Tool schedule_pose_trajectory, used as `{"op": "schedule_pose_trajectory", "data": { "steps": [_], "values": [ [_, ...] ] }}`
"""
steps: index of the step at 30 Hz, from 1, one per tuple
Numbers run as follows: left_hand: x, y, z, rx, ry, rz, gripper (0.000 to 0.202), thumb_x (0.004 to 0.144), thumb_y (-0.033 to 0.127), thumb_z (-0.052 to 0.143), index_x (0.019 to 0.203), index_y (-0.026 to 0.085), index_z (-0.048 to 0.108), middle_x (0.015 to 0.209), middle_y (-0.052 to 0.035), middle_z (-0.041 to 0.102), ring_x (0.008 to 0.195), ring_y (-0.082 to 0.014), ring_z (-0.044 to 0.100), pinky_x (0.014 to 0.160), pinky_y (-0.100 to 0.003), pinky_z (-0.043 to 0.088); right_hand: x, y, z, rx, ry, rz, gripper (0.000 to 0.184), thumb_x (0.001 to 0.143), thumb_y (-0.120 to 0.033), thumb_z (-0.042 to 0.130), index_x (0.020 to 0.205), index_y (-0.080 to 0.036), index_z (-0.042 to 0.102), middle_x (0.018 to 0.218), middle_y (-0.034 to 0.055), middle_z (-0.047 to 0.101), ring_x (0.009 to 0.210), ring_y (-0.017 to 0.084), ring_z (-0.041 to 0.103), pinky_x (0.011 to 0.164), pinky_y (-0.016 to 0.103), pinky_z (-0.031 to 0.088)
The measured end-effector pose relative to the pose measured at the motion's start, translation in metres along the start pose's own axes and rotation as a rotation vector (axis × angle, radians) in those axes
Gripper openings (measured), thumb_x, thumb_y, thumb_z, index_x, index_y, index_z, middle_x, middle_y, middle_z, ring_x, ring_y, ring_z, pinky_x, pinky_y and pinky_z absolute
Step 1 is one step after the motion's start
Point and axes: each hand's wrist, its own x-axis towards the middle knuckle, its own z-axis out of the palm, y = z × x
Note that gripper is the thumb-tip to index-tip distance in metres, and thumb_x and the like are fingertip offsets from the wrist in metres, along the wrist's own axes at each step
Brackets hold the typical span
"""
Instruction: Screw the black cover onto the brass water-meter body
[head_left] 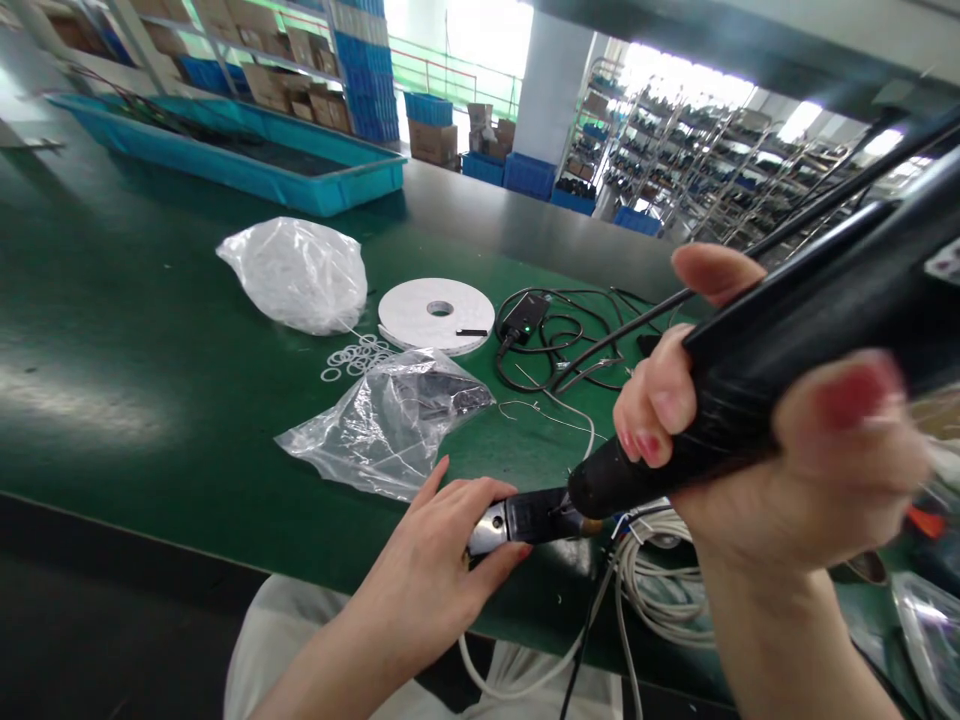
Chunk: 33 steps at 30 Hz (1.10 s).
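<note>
My right hand is wrapped round a black electric screwdriver, which slants down to the left. The tip of the screwdriver meets a black-and-silver cable connector close to the table's front edge. My left hand grips the silver end of this connector between thumb and fingers. A coiled pale cable lies just right of the connector, and pale and black cords hang over the edge below. Exactly where the bit touches is too small to make out.
Beyond my left hand lie a clear bag of dark parts, white rings, a white tape roll and a filled plastic bag. A black power adapter sits among cords. A blue tray stands at the back left.
</note>
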Motion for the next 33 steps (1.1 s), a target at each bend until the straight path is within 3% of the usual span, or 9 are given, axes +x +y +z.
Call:
{"op": "schedule_pose_trajectory", "data": {
  "steps": [3, 5, 14, 18, 26, 30, 33],
  "values": [
    [0.0, 0.0, 0.001, 0.004, 0.009, 0.011, 0.023, 0.083, 0.031, 0.059, 0.105, 0.028, 0.051, 0.1, 0.0052, 0.064, 0.097, -0.016, 0.06, 0.115, -0.049, 0.008, 0.0, 0.002, 0.005, 0.109, 0.048, -0.021, 0.017, 0.074, -0.027, 0.064, 0.091, -0.027, 0.059, 0.054, -0.0058, 0.047, 0.042, 0.01, 0.041, 0.04, 0.026, 0.035],
    [0.0, -0.001, 0.002, 0.008, 0.011, 0.018, 0.023, 0.083, 0.03, 0.06, 0.105, 0.029, 0.051, 0.1, 0.0055, 0.064, 0.098, -0.0159, 0.06, 0.115, -0.049, 0.009, 0.001, 0.002, 0.008, 0.122, 0.043, -0.018, 0.015, 0.071, -0.019, 0.064, 0.084, -0.026, 0.059, 0.054, -0.0061, 0.046, 0.042, 0.01, 0.041, 0.04, 0.027, 0.034],
    [0.001, -0.001, 0.001, 0.031, -0.013, 0.029, 0.026, 0.084, 0.033, 0.057, 0.109, 0.029, 0.051, 0.104, 0.0015, 0.064, 0.104, -0.0205, 0.058, 0.114, -0.052, 0.012, 0.01, 0.004, 0.013, 0.213, -0.064, 0.011, 0.021, 0.064, -0.012, 0.063, 0.079, -0.024, 0.056, 0.051, -0.0077, 0.049, 0.038, 0.008, 0.042, 0.039, 0.026, 0.034],
    [0.001, 0.001, 0.0, 0.024, -0.022, 0.016, 0.022, 0.084, 0.03, 0.057, 0.105, 0.028, 0.053, 0.1, 0.0028, 0.065, 0.098, -0.0191, 0.06, 0.115, -0.052, 0.011, 0.012, 0.006, 0.011, 0.24, -0.12, 0.008, 0.023, 0.065, -0.009, 0.062, 0.083, -0.023, 0.056, 0.051, -0.0075, 0.051, 0.037, 0.007, 0.042, 0.037, 0.024, 0.034],
    [-0.001, 0.004, 0.0, 0.023, 0.017, 0.011, 0.024, 0.083, 0.031, 0.059, 0.107, 0.027, 0.053, 0.102, 0.0018, 0.065, 0.1, -0.0194, 0.059, 0.115, -0.053, 0.009, 0.01, -0.004, 0.012, 0.222, -0.127, 0.028, 0.03, 0.066, -0.019, 0.07, 0.092, -0.02, 0.057, 0.053, -0.0064, 0.053, 0.042, 0.009, 0.048, 0.04, 0.024, 0.039],
    [-0.001, 0.009, -0.005, 0.027, -0.006, -0.022, 0.023, 0.082, 0.03, 0.06, 0.104, 0.026, 0.055, 0.105, 0.0007, 0.064, 0.101, -0.0214, 0.059, 0.113, -0.06, 0.005, 0.046, -0.008, 0.0, 0.222, -0.055, -0.043, 0.018, 0.074, -0.021, 0.063, 0.091, -0.019, 0.056, 0.051, -0.0074, 0.05, 0.04, 0.008, 0.046, 0.042, 0.024, 0.041],
    [-0.001, 0.01, -0.008, 0.034, 0.005, 0.012, 0.024, 0.08, 0.025, 0.06, 0.104, 0.025, 0.056, 0.104, -0.0013, 0.065, 0.099, -0.0218, 0.06, 0.113, -0.06, 0.011, 0.095, 0.01, -0.013, 0.105, 0.091, 0.01, 0.016, 0.075, -0.024, 0.062, 0.087, -0.019, 0.054, 0.057, -0.0061, 0.051, 0.047, 0.008, 0.049, 0.047, 0.023, 0.044]
  ]
}}
